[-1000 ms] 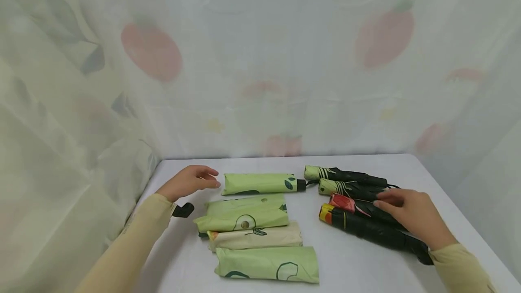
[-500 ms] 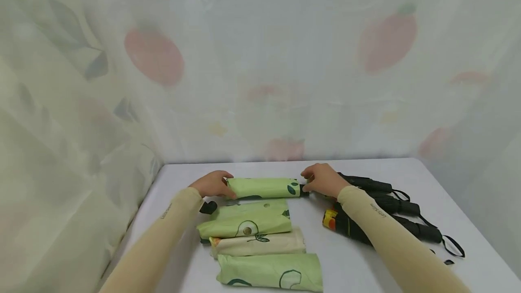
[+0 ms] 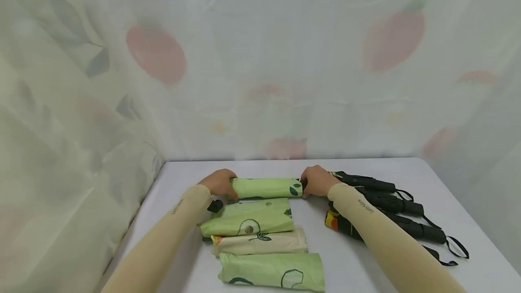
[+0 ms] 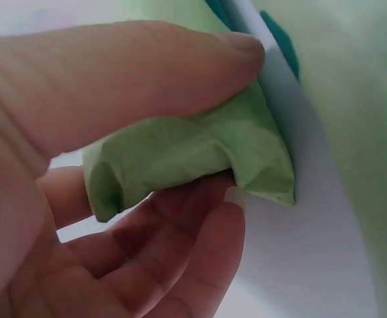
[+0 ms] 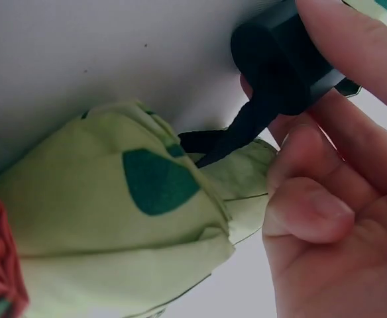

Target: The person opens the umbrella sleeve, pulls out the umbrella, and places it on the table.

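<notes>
A folded light-green umbrella (image 3: 266, 187) with dark leaf prints lies crosswise at the back of the white table. Its left end is in my left hand (image 3: 221, 181); in the left wrist view the thumb presses over the gathered green cloth (image 4: 180, 149) and the fingers curl beneath. At the other end, my right hand (image 3: 317, 181) grips the black handle (image 5: 279, 59), thumb on one side and fingers on the other. From that handle a black strap (image 5: 236, 136) runs toward a green-and-black umbrella behind. The head view hides the handle behind the right hand.
Below lie a green avocado-print umbrella (image 3: 248, 223), a cream one (image 3: 266, 242) and another green one (image 3: 272, 271). Several mostly black folded umbrellas (image 3: 411, 227) with wrist straps lie at the right, partly under my right forearm. Printed curtains (image 3: 260, 58) surround the table.
Both hands have come to the back umbrella: the left moved right onto its cloth end, the right swung left from the black umbrellas and took hold of the handle.
</notes>
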Demonstrator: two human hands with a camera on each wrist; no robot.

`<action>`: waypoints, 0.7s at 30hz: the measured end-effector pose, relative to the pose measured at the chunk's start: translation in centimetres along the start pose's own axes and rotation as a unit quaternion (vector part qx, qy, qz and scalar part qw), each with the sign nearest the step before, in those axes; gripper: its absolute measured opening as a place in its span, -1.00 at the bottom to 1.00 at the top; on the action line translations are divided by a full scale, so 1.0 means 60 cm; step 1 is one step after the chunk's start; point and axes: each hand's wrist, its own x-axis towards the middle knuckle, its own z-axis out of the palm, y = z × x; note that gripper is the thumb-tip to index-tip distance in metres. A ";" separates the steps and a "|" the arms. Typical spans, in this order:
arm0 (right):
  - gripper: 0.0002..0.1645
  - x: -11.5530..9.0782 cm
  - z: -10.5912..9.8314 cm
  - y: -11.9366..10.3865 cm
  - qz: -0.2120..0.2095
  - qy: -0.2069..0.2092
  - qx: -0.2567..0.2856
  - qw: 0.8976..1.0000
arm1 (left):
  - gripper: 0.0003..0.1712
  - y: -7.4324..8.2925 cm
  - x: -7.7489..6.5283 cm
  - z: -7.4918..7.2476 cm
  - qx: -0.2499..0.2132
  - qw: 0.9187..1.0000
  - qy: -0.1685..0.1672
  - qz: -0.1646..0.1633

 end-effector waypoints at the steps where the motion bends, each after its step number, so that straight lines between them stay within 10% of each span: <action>1: -0.60 0.001 0.001 0.001 -0.001 -0.001 0.004 1.000 | -0.32 0.001 0.000 0.000 0.005 1.000 0.001 0.002; 14: -0.53 -0.073 -0.058 -0.015 -0.019 0.064 0.087 0.994 | -0.35 0.009 -0.078 -0.066 -0.106 0.992 0.025 0.064; 21: -0.55 -0.149 -0.057 -0.014 -0.019 0.092 0.238 0.967 | -0.40 -0.004 -0.146 -0.048 -0.296 0.945 -0.001 0.140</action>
